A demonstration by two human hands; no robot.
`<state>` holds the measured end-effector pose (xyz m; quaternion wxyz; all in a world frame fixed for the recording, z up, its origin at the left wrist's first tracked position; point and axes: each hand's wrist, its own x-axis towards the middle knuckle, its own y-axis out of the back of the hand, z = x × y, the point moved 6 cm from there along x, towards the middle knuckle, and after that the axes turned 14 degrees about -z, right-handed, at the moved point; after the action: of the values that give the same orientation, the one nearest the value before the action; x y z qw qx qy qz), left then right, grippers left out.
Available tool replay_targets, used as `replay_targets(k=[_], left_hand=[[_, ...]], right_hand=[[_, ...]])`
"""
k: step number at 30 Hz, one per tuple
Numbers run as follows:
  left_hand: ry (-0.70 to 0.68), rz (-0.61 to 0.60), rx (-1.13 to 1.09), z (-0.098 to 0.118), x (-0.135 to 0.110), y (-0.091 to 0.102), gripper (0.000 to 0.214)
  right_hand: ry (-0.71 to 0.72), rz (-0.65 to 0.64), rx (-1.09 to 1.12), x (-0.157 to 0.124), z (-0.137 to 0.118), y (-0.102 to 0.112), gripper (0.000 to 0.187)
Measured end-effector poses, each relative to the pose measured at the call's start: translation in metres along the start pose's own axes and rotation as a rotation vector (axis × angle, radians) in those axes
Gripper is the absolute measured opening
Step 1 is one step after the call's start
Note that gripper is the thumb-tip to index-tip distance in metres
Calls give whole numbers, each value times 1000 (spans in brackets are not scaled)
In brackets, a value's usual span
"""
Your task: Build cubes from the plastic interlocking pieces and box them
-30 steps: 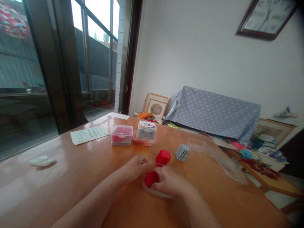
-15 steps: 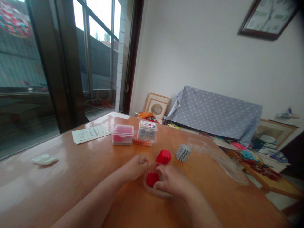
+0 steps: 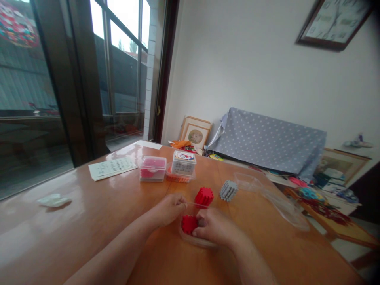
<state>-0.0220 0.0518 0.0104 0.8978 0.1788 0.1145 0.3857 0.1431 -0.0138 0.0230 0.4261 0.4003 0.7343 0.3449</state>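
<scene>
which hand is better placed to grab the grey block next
Probably the right hand: it's nearer the grey block, though at a red block inside the clear container; the left hand is farther, at its rim.

The left hand (image 3: 171,209) and right hand (image 3: 215,226) are bare. The left forearm (image 3: 123,246) and right forearm (image 3: 248,253) are bare too, rounded, broadening away from the hands; finer detail is blurred.

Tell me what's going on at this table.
A person's left hand pinches the rim of a clear plastic container, while the right hand is partly inside it, at or very near a red toothed block. Another red block sits just beyond the container, with a gray block to its right.
</scene>
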Motion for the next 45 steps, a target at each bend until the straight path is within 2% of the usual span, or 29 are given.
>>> replay_targets(k=[4, 14, 20, 22, 28, 34, 40, 43, 45], left_hand=[[-9, 2, -4, 0, 0, -1, 22], [-7, -10, -64, -5, 4, -4, 23], [-3, -3, -63, -3, 2, -3, 21], [-1, -3, -48, -1, 2, -3, 21], [7, -13, -41, -1, 2, -3, 22], [-15, -35, -16, -7, 4, -3, 23], [-11, -23, -11, -6, 4, -3, 21], [7, -14, -8, -3, 3, -2, 20], [10, -14, -10, -2, 2, -2, 20]], right_hand=[[29, -16, 47, -1, 1, -1, 19], [-16, 19, 23, -4, 0, 2, 19], [32, 91, 119, -6, 7, 12, 4], [36, 126, 185, -6, 10, 14, 10], [-37, 46, 414, 3, 13, -5, 21], [-9, 132, 440, 10, 10, -5, 20], [56, 135, 511, 10, 9, -5, 14], [84, 131, 585, 5, 11, 2, 8], [110, 210, 590, 0, 17, 17, 8]])
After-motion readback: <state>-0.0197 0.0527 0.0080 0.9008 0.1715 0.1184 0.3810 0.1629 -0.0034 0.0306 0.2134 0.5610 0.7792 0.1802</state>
